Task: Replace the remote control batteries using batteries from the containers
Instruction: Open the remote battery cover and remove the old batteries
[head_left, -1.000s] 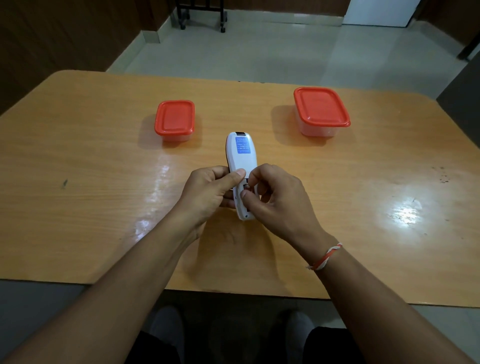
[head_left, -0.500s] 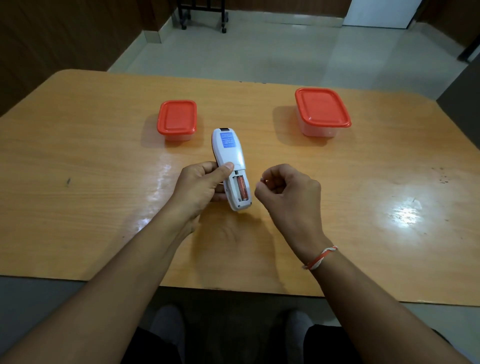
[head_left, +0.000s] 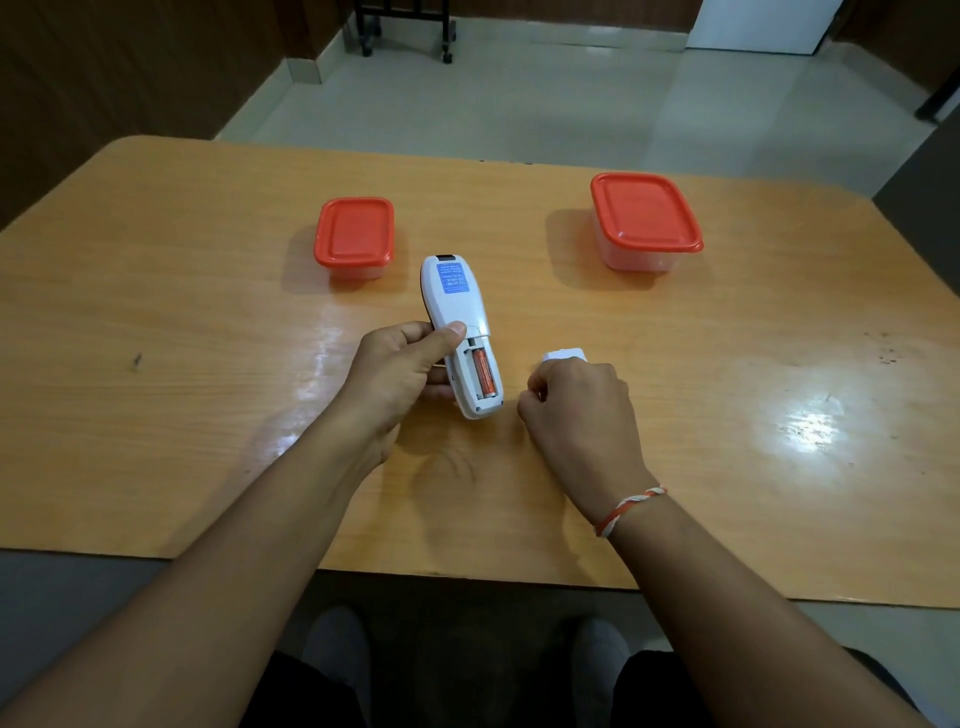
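Our left hand (head_left: 400, 374) grips the white plastic remote (head_left: 460, 332), compartment open, orange battery (head_left: 482, 373) showing, above the counter (head_left: 208, 364). Our right hand (head_left: 576, 400) is curled around the small white cover (head_left: 563, 356); tilting could spill the battery.

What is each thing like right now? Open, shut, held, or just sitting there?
remote: held in the left hand, back up, battery bay open
battery: sitting in the open bay
battery cover: off the remote, under the right hand at the table
small container: red lid shut
large container: red lid shut
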